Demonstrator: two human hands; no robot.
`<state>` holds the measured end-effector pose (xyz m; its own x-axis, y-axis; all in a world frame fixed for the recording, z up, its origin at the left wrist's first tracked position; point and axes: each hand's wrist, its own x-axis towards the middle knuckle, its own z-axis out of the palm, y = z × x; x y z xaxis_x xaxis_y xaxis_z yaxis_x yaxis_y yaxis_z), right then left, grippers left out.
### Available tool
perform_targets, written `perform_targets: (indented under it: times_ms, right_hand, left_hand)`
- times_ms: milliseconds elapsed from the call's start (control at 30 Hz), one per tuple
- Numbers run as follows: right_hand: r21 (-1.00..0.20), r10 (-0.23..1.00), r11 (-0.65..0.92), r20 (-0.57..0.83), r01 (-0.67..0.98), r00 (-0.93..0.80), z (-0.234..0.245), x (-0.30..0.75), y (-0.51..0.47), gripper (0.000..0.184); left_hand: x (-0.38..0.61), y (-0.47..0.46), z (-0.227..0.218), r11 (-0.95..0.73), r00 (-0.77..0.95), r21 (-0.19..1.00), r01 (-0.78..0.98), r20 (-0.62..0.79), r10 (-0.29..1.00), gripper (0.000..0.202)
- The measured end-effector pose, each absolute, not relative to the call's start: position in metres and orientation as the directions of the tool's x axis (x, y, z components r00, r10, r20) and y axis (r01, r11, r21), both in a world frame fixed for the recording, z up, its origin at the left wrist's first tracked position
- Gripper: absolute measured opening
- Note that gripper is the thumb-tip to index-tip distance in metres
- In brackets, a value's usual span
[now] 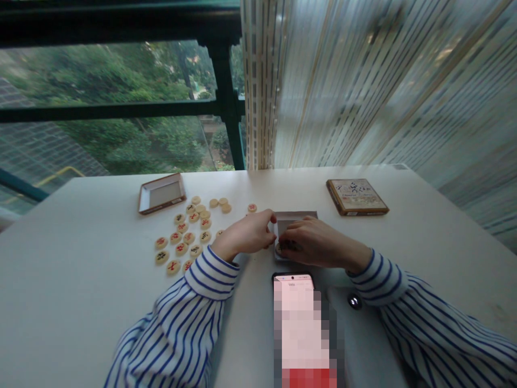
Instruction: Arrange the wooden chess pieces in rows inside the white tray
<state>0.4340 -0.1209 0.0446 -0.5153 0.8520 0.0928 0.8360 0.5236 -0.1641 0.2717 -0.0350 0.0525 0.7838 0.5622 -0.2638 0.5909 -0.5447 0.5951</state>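
An open shallow box (297, 214) with a grey inside lies on the white table in front of me. At its left wall is my left hand (253, 233), fingers bent and closed on the edge. My right hand (317, 241) reaches down into the box, fingertips together on a xiangqi piece (279, 249) by the near left corner. My fingers partly hide the pieces there. Left of the box, several round wooden xiangqi pieces (188, 237) with red or black characters lie loose, some blank side up. One red-marked piece (252, 208) sits apart, beyond my left hand.
An empty box tray (161, 194) rests at the back left, and a closed, printed box (357, 196) at the back right. A phone (302, 323) with its screen lit stands close below my hands. Behind the table are a window frame (226, 102) and a striped curtain (343, 81).
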Motion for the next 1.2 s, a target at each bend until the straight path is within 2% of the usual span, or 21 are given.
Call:
perform_targets:
  times_ms: [333, 667, 1200]
  right_hand:
    - [-0.226, 0.846, 0.528, 0.058, 0.818, -0.530, 0.0491, 0.4354, -0.1209, 0.019]
    - [-0.193, 0.847, 0.530, 0.069, 0.826, -0.528, 0.0447, 0.4372, -0.1178, 0.020]
    - [-0.284, 0.816, 0.565, 0.055, 0.775, -0.575, 0.0443, 0.4370, -0.1183, 0.019]
  left_hand:
    - [0.2717, -0.0359, 0.0550, -0.550, 0.786, 0.590, 0.591, -0.268, 0.556, 0.037]
    - [0.2705, -0.0332, 0.0488, -0.562, 0.795, 0.594, 0.575, -0.245, 0.555, 0.034]
    - [0.2719, -0.0349, 0.0538, -0.547, 0.789, 0.596, 0.588, -0.273, 0.551, 0.035]
